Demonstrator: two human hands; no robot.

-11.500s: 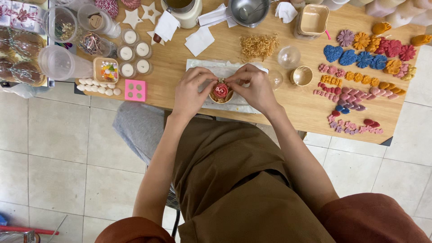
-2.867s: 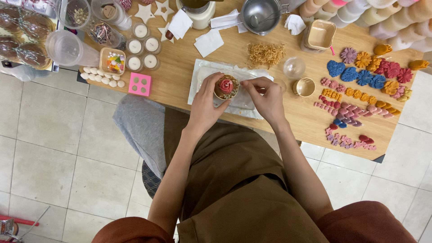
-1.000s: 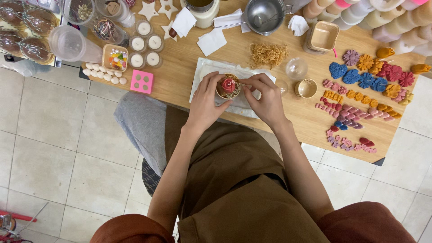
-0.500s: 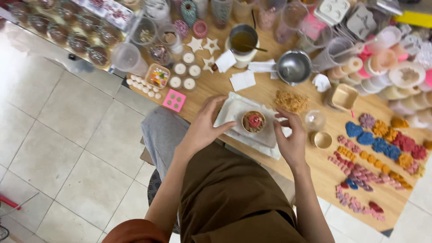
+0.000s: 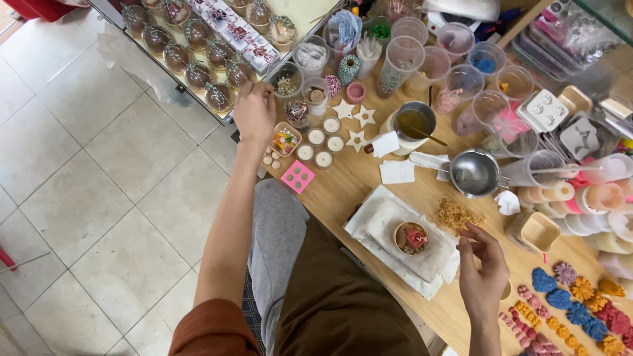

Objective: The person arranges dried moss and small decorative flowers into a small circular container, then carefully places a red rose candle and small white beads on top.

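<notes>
The left hand (image 5: 254, 112) is stretched far out to the small cups (image 5: 297, 112) at the table's far-left end, fingers curled down over them; whether it already pinches anything, I cannot tell. The right hand (image 5: 481, 273) hovers loosely half-open beside the white cloth (image 5: 395, 240), fingertips close together, and seems to hold nothing. On this cloth stands the little round candle cup (image 5: 411, 238), free of both hands, with red and pink pieces already set inside. So the filling looks partly done, but a further decoration is probably being fetched, so it is not finished. Just beyond the cloth lies a heap of dry yellow shreds (image 5: 456, 214), and near it a metal pot (image 5: 473, 173). Coloured wax flowers (image 5: 580, 306) lie in rows at the right.
</notes>
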